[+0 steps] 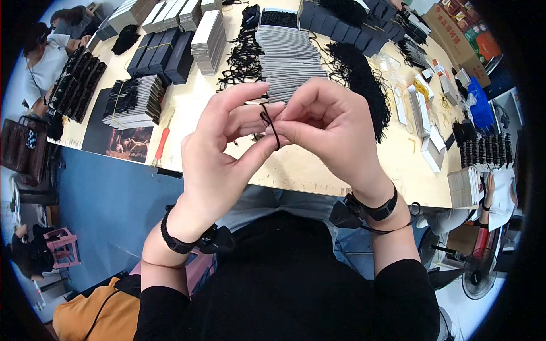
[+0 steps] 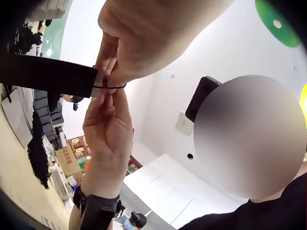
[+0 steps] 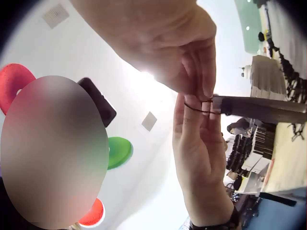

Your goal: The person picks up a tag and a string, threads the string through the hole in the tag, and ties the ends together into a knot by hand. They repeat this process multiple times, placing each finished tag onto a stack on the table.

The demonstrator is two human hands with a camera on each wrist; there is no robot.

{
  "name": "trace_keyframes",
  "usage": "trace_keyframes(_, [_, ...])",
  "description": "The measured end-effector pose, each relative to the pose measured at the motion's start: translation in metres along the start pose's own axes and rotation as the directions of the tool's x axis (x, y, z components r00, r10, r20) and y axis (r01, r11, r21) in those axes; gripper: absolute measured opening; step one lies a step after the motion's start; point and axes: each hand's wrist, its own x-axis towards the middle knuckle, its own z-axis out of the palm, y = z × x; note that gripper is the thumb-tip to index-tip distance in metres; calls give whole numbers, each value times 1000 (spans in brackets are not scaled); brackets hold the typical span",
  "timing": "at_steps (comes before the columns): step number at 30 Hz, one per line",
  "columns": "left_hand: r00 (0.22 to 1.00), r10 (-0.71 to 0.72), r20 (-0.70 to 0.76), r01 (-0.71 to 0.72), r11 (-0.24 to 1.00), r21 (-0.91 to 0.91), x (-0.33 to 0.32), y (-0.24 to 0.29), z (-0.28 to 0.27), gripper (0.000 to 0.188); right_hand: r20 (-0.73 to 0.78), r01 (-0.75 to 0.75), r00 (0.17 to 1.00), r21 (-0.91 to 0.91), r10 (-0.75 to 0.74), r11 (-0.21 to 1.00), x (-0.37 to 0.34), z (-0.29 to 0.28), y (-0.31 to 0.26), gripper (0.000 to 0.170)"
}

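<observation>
Both hands meet in front of the chest, above the near edge of the table. A thin black cord [image 1: 277, 135] forms a loop between their fingertips. My right hand [image 1: 335, 128] pinches the cord between thumb and fingers. From the other side, the thumb and fingers of my left hand [image 1: 219, 139] grip the cord too. In the left wrist view a dark flat strip [image 2: 53, 76] with a pale end reaches up to the fingertips, where the cord meets it. The same strip [image 3: 264, 109] extends away from the hands in the right wrist view.
A long row of grey strips [image 1: 290, 57] lies beyond the hands, between tangled black cords [image 1: 242, 62] and a black cord heap [image 1: 364, 79]. Dark boxes [image 1: 165, 54], a banded stack [image 1: 136, 102] and a red-handled tool [image 1: 162, 143] lie left. Other people sit around the table.
</observation>
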Motion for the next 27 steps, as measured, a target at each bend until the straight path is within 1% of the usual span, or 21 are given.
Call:
trace_keyframes(2, [1000,16,11,-18,973,230,2,-1,-1,44,10,-134,991,198,135,971,2,-4,1,13])
trace_keyframes(4, [1000,10,15,-14,966,260,6,0,0,42,5,-135,991,214,137,967,0,-7,10,15])
trace_keyframes(6, [1000,7,19,-13,956,292,11,2,0,40,-140,-8,990,181,34,984,-4,-10,23,19])
trace_keyframes(7, [998,55,37,-64,947,316,12,3,0,39,-148,20,989,196,9,980,-6,-11,33,33])
trace_keyframes(8, [993,102,58,-115,934,339,15,4,0,38,-30,118,993,71,-116,990,-3,-14,48,59])
trace_keyframes(9, [992,112,65,-126,940,317,17,6,0,37,65,106,992,68,-111,992,-3,-12,55,68])
trace_keyframes(10, [996,80,48,-90,958,274,20,10,0,36,158,91,982,65,-101,994,-3,-5,61,77])
trace_keyframes(11, [997,57,58,-70,967,245,25,12,0,35,269,104,953,149,-141,983,-1,2,65,83])
trace_keyframes(12, [997,36,67,-50,975,217,31,13,-1,33,302,-140,951,213,71,967,-5,4,61,74])
trace_keyframes(13, [995,60,85,-79,967,242,35,14,-3,29,341,-184,937,284,81,941,-9,10,60,64])
trace_keyframes(14, [997,32,77,-47,976,213,42,17,-4,28,382,-218,921,346,75,913,-8,12,60,54])
trace_keyframes(15, [995,35,90,-62,948,313,49,16,-7,27,385,-220,920,345,76,912,-8,11,59,54])
trace_keyframes(16, [994,38,102,-77,909,409,56,16,-12,27,468,-335,880,487,83,806,-7,9,58,45])
trace_keyframes(17, [988,19,152,-83,901,426,63,19,-15,26,545,-449,835,598,73,664,-8,8,57,38])
trace_keyframes(18, [982,63,178,-142,868,475,73,20,-19,22,593,-542,805,759,-38,361,-11,10,60,38])
trace_keyframes(20, [949,47,312,-171,907,385,78,26,-20,19,602,-570,796,782,-69,251,-11,13,65,46])
trace_keyframes(21, [949,49,312,-173,907,384,81,29,-23,19,601,-569,796,782,-69,254,-13,15,69,46])
trace_keyframes(23, [834,-71,547,-223,864,452,89,36,-33,16,633,-619,765,774,-121,132,-12,15,78,54])
trace_keyframes(24, [806,-215,551,-225,749,623,90,45,-39,14,634,-620,764,773,-124,133,-13,16,79,54])
trace_keyframes(26, [774,-200,600,-296,725,622,93,53,-47,14,641,-607,763,755,-87,248,-15,15,80,62])
trace_keyframes(27, [781,-261,568,-233,722,652,94,58,-49,14,640,-607,763,756,-86,246,-16,16,79,62])
